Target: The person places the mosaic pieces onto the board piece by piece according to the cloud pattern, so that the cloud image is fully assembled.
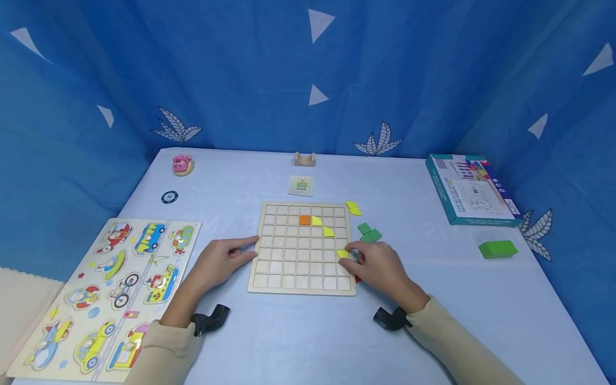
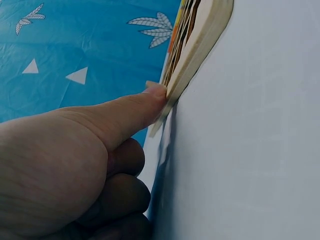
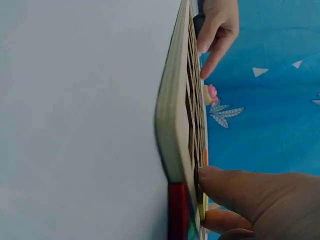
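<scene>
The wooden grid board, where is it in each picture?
Head: wooden grid board lies flat at table centre, between both hands.
Left wrist: its edge at top, thumb touching.
Right wrist: edge-on, running down the middle.
Shared landmark: the board's pale rim.

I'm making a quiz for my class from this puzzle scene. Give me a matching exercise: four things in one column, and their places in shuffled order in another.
Things:
1. orange square
2. green block
3. vehicle puzzle
4. pink pig figure

Places:
A. far left corner of the table
B. alone on the table's right side, near the teal box
C. inside the grid board
D. near left, beside the left hand

Pairs: 1-C, 2-B, 3-D, 4-A
</scene>
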The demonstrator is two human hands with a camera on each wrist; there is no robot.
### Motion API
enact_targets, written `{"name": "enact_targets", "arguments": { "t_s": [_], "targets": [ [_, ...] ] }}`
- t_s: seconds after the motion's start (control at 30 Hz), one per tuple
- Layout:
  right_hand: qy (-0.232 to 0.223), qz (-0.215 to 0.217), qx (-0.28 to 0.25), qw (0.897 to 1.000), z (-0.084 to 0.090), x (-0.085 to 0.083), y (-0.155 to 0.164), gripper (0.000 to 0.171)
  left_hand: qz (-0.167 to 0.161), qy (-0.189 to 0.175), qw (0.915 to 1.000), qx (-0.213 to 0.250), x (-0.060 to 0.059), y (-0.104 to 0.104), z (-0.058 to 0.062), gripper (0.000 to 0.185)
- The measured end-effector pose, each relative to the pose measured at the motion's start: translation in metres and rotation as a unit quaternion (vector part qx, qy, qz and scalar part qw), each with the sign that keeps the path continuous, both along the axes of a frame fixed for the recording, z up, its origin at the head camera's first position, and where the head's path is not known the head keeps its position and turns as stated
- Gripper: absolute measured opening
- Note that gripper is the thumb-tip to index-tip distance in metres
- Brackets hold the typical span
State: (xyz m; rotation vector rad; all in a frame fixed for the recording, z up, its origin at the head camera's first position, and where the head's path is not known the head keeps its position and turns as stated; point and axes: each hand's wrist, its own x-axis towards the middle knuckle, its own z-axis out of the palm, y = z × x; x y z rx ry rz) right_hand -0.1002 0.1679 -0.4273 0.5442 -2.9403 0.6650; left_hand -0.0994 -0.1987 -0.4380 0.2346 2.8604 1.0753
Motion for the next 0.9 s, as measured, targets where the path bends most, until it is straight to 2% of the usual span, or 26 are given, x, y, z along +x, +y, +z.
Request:
{"name": "enact_targets", "arguments": {
  "t_s": [0.3, 0.47, 0.9],
  "targets": [
    [0.016, 0.017, 0.042, 0.999, 0.002, -0.002, -0.004, 0.025, 0.002, -0.009, 1.0000, 0.000, -0.001, 0.000, -0.002, 0.042],
    [0.023, 0.032, 0.045, 0.998, 0.003, -0.005, -0.006, 0.025, 0.004, -0.011, 0.9999, -0.003, -0.001, 0.000, -0.001, 0.042],
    [0.001, 0.126, 0.008, 0.992, 0.001, -0.038, -0.013, 0.022, 0.002, -0.006, 1.0000, -0.001, -0.001, 0.000, -0.001, 0.042]
  ]
}}
